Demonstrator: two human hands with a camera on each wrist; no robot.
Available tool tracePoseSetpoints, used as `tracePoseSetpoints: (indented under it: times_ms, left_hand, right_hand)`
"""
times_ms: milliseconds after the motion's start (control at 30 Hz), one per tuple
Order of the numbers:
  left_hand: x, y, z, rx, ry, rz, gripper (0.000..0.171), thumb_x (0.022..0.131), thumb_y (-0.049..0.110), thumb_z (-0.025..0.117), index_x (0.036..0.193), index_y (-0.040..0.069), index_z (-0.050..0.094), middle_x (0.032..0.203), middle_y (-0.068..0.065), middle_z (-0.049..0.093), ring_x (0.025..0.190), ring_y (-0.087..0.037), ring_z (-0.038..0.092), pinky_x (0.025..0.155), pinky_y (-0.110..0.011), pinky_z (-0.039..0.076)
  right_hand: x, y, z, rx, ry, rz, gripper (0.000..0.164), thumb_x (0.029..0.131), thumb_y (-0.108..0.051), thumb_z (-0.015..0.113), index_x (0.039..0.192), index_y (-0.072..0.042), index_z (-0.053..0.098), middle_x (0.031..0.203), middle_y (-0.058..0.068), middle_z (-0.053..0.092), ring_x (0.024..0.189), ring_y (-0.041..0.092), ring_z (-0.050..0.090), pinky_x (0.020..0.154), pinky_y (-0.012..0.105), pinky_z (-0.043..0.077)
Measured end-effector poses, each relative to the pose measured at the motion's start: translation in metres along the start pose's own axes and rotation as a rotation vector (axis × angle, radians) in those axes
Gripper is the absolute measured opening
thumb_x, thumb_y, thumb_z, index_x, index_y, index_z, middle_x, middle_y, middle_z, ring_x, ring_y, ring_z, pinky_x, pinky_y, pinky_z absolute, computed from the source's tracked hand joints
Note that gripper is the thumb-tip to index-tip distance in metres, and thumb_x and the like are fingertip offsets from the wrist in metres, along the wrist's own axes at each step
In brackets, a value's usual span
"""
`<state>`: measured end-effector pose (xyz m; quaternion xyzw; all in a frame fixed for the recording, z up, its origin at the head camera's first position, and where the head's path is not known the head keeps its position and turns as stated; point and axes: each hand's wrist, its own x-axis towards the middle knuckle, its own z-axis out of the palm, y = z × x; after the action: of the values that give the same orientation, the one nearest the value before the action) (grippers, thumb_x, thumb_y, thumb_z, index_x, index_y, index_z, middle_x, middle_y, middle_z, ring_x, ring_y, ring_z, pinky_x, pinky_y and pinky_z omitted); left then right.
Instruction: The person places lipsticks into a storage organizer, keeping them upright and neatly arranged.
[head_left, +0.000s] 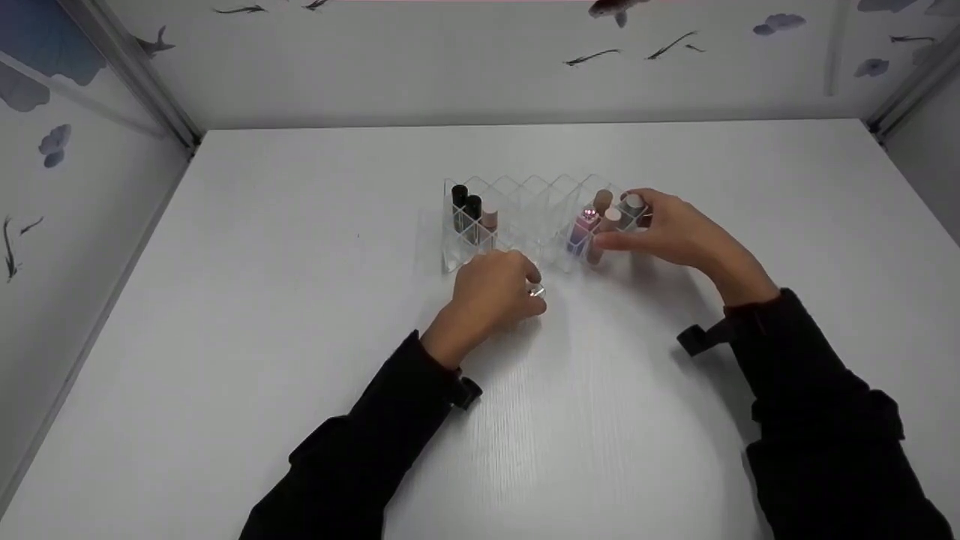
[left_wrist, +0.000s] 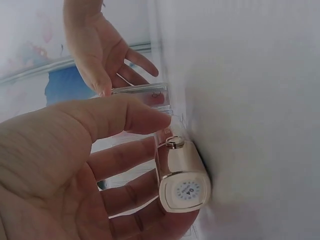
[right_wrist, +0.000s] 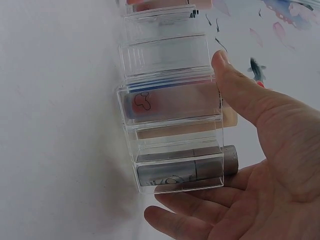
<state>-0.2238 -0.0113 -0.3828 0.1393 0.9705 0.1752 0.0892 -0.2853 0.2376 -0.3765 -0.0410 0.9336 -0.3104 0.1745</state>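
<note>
A clear plastic lipstick holder [head_left: 534, 214] with diamond-shaped slots stands on the white table. My left hand [head_left: 495, 289] is in front of it, thumb and fingers around a lipstick tube [left_wrist: 186, 167] with a squarish, pale gold end marked 04. That tube lies low beside the table surface, mostly covered by the hand in the head view. At the holder's right end, my right hand [head_left: 667, 229] grips it, thumb at the front and fingers around the back corner. Near that hand, a pink-and-purple tube [head_left: 583, 229] and a silver-grey tube [right_wrist: 172, 172] stand in slots.
Two black-capped tubes [head_left: 472, 206] and a beige-capped one [head_left: 489, 220] fill slots at the holder's left end. Tan-capped [head_left: 602, 201] and pale pink-capped [head_left: 611, 217] tubes stand at the right. A white patterned panel [head_left: 480, 67] borders the table's back.
</note>
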Motion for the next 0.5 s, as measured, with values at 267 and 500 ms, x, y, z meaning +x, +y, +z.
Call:
tracePoseSetpoints:
  times_ms: [267, 500]
  left_hand:
    - [-0.0010, 0.0001, -0.0030, 0.020, -0.027, -0.016, 0.022, 0.068, 0.021, 0.070, 0.051, 0.018, 0.057, 0.052, 0.007, 0.044, 0.058, -0.014, 0.042, 0.044, -0.029, 0.030]
    - [-0.0014, 0.0015, -0.0015, 0.094, -0.015, -0.016, 0.012, 0.067, 0.023, 0.072, 0.059, 0.017, 0.066, 0.062, 0.004, 0.059, 0.061, -0.016, 0.053, 0.046, -0.031, 0.038]
  right_hand:
    - [0.0009, 0.0004, 0.0000, 0.013, -0.008, 0.003, 0.106, 0.059, -0.075, 0.069, 0.138, -0.010, 0.037, 0.126, 0.009, 0.051, 0.112, 0.025, 0.045, 0.091, 0.042, 0.039]
    - [-0.0002, -0.0007, -0.0011, -0.009, -0.013, 0.025, 0.118, 0.059, -0.077, 0.067, 0.146, -0.008, 0.027, 0.139, 0.014, 0.044, 0.123, 0.028, 0.042, 0.102, 0.052, 0.035]
